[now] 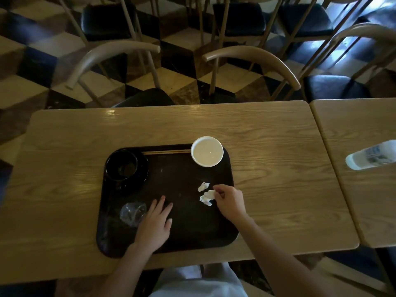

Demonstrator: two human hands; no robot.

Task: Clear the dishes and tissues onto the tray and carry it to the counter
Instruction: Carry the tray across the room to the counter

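Loading step abt done: right hand (228, 202) pinching tissue (207, 197) at tray (188, 236) right edge; left hand (155, 224) flat, fingers spread, near-left. White bowl (207, 151) far-right corner. Next, prob.: release, grip both edges, lift level.

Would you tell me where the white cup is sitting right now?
In the head view, the white cup stands upright at the far right corner of the dark tray, at the right end of the chopsticks.
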